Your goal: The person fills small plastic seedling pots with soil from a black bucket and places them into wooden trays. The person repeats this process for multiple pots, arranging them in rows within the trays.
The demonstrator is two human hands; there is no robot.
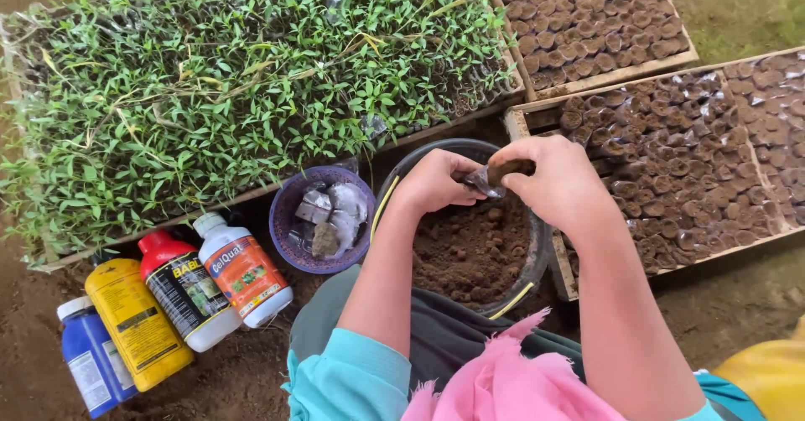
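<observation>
Both hands are meeting over a dark bucket [537, 245] of brown soil [474, 253]. Left hand [434, 182] is curling its fingers and pinching one end of a small clear plastic pouch [495, 175] packed with dark soil; right hand [560, 184] is closing over the other end, fingers pressed together around it. Pouch is sitting between the two hands, above the soil, clear of the bucket rim.

Just left of the left hand, a purple bowl [289, 245] is holding crumpled clear pouches [335, 211]. Further left and nearer the person, four bottles are lying side by side on bare earth: a white one with an orange label [243, 272], a red-capped one with a dark label [186, 291], a yellow one [136, 322], and a blue one with a white cap [90, 356].

Beyond the left hand, a tray of green seedlings [243, 77] is standing. Right of the right hand, a wooden tray [671, 157] is holding rows of soil-filled pouches; another such tray [587, 18] is lying beyond it.
</observation>
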